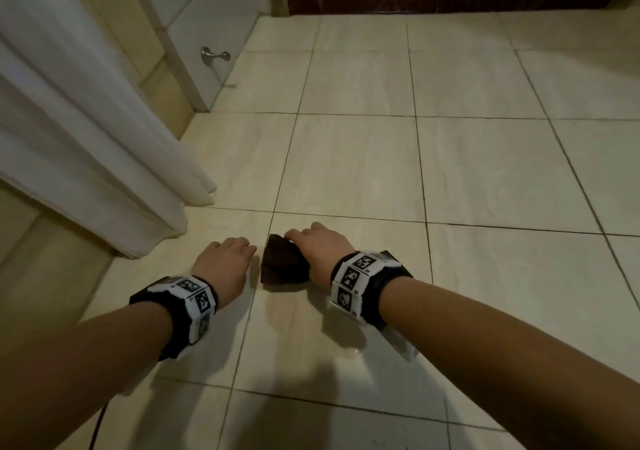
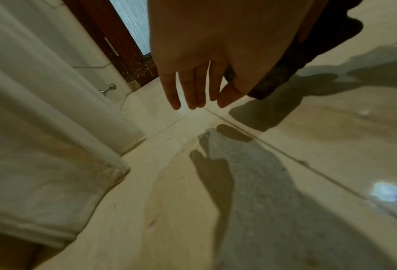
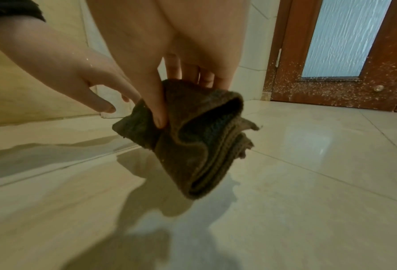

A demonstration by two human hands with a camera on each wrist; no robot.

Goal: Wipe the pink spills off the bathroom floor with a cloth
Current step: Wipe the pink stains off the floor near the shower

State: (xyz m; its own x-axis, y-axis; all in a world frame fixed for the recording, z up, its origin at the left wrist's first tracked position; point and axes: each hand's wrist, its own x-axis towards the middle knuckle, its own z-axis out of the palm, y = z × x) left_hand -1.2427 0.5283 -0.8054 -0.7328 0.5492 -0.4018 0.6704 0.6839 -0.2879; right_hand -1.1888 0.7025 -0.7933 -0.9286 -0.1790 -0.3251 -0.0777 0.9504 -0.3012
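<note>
right hand [image 1: 320,247] pinches cloth [image 1: 284,264] (folded) | left hand [image 1: 227,259] beside curtain [image 1: 86,130]

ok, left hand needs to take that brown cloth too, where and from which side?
Probably the loose flap on the cloth, coming from its left. The right hand pinches the upper bunch, thumb on that side; the left hand, open, already hangs beside the flap. The folded lower end hangs free off the floor.

White curtain [image 1: 86,130] hangs at left down to the floor, metal door stopper [image 1: 213,56] on the tiled wall beyond it, wooden door [image 3: 345,54] with frosted glass pane [image 3: 341,38] at far end.
</note>
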